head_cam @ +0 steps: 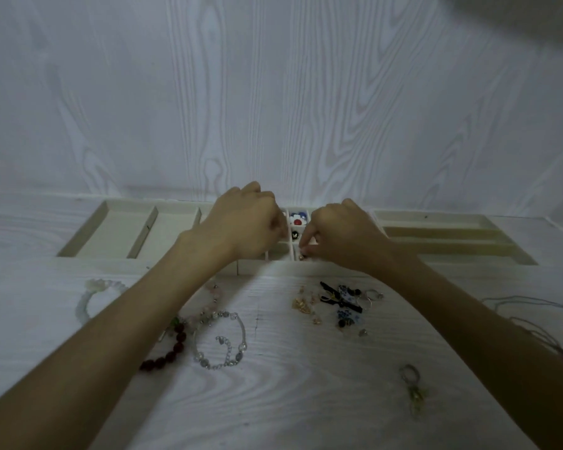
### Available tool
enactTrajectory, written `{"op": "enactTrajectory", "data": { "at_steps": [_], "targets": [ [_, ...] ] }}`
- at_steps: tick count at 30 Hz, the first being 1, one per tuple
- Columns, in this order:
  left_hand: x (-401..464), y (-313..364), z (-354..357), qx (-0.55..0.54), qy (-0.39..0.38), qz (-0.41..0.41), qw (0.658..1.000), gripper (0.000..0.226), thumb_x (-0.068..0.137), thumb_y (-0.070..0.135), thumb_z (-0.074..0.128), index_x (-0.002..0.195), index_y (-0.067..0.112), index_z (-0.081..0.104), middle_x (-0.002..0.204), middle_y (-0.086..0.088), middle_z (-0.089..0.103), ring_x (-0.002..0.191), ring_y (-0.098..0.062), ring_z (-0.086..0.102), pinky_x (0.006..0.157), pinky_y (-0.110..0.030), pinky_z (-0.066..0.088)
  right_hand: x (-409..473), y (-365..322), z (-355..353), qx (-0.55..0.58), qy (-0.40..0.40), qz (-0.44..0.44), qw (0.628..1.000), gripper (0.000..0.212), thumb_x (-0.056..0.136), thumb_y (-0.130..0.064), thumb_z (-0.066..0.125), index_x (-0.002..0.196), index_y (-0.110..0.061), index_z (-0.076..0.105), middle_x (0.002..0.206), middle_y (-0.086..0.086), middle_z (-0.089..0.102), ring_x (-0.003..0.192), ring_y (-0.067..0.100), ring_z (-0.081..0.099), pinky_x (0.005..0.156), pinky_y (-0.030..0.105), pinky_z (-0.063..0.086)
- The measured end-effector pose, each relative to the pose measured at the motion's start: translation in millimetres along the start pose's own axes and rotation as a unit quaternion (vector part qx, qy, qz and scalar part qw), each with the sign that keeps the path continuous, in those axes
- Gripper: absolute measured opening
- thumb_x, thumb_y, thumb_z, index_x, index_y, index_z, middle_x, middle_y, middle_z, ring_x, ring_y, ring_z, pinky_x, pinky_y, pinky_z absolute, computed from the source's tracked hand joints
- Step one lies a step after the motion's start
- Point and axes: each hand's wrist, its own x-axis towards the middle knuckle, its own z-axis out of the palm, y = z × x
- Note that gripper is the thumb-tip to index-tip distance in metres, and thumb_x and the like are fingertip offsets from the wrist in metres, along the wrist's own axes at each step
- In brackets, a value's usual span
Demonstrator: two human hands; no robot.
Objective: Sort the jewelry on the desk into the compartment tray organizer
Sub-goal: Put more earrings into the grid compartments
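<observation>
A cream compartment tray organizer lies along the back of the desk. Both hands hover over its small middle cells. My left hand is curled, fingers closed; what it holds, if anything, is hidden. My right hand pinches a small earring just above a front middle cell. A red, white and blue piece and a dark piece lie in the cells behind. On the desk lie a silver bracelet, a dark red bead bracelet, a white bead bracelet, gold earrings and blue-black pieces.
Long narrow slots fill the tray's right part, wide bays its left. A thin cord necklace lies at the right edge, a ring by the blue-black pieces, and a small clasp charm near the front. A white wood-grain wall stands behind.
</observation>
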Motion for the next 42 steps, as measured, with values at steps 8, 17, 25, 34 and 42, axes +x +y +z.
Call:
{"op": "enactTrajectory", "data": {
  "at_steps": [8, 17, 25, 34, 42],
  "targets": [
    [0, -8, 4, -0.175, -0.013, -0.071, 0.982, 0.020, 0.087, 0.023, 0.059, 0.097, 0.033, 0.072, 0.108, 0.005, 0.067, 0.101, -0.014, 0.056, 0.082, -0.032, 0.048, 2, 8, 12, 0.087, 0.013, 0.024, 0.996, 0.011, 0.086, -0.029, 0.064, 0.090, -0.026, 0.075, 0.060, -0.019, 0.045, 0.058, 0.001, 0.042, 0.072, 0.023, 0.028],
    [7, -5, 10, -0.494, -0.128, -0.109, 0.853, 0.023, 0.090, 0.021, 0.062, 0.112, 0.021, 0.070, 0.107, 0.010, 0.070, 0.092, 0.009, 0.063, 0.070, -0.002, 0.045, -15, 30, 9, 0.549, -0.026, 0.129, 0.826, 0.021, 0.087, -0.030, 0.063, 0.104, -0.021, 0.071, 0.100, -0.011, 0.072, 0.099, 0.000, 0.064, 0.082, 0.012, 0.048],
    [10, -1, 8, -0.539, -0.070, -0.153, 0.825, 0.024, 0.080, 0.030, 0.072, 0.101, 0.019, 0.075, 0.097, 0.013, 0.073, 0.085, 0.014, 0.063, 0.060, 0.003, 0.041, -14, 24, 14, 0.620, -0.018, 0.183, 0.763, 0.024, 0.091, -0.031, 0.056, 0.111, -0.023, 0.067, 0.050, -0.019, 0.052, 0.047, -0.005, 0.046, 0.046, 0.005, 0.033],
    [9, 9, 12, -0.430, -0.040, -0.154, 0.889, 0.022, 0.073, 0.037, 0.076, 0.085, 0.020, 0.078, 0.088, 0.003, 0.075, 0.095, -0.008, 0.065, 0.088, -0.027, 0.052, -17, 21, 15, 0.532, 0.079, 0.177, 0.824, 0.007, 0.078, -0.023, 0.074, 0.083, -0.028, 0.074, 0.082, 0.002, 0.074, 0.083, 0.028, 0.068, 0.076, 0.029, 0.056],
    [18, 26, 30, -0.030, -0.013, -0.110, 0.993, 0.029, 0.078, 0.045, 0.069, 0.097, 0.024, 0.074, 0.120, 0.004, 0.059, 0.120, -0.020, 0.036, 0.085, -0.030, 0.022, -20, 34, -1, 0.420, 0.051, 0.122, 0.898, 0.017, 0.079, -0.015, 0.073, 0.077, -0.032, 0.070, 0.087, 0.032, 0.066, 0.065, 0.024, 0.048, 0.064, 0.029, 0.037]
  ]
}}
